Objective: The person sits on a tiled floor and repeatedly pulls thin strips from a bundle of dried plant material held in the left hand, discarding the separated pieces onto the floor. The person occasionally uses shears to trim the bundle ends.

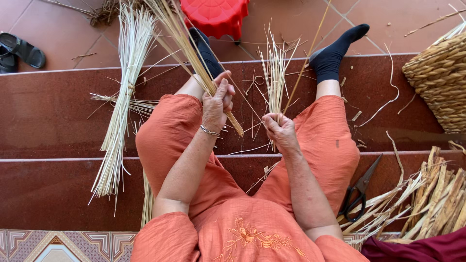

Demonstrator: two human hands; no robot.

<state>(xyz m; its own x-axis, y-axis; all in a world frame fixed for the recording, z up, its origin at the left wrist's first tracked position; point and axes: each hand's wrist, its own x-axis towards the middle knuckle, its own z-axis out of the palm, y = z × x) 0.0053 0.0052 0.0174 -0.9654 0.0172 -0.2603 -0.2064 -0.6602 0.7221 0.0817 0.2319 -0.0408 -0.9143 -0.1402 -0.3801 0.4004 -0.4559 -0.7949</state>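
black scissors (358, 194) lie on the step beside a heap of dried strips (427, 199). a woven basket (439, 80) stands right, a red stool (216, 17) ahead, sandals (19, 51) far left.

You get bright, even daylight, soft shadows under legs and straw. Mild sheen on polished red steps (58, 116). Focus sharp across centre; slight wide-angle stretch at frame edges. No motion blur.

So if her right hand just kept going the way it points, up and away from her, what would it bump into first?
Probably the thin straw stalks that the right hand itself grips, fanning upward. Beyond them lies the brown step, then the tiled floor between her socked feet. Depth is hard to judge from above.
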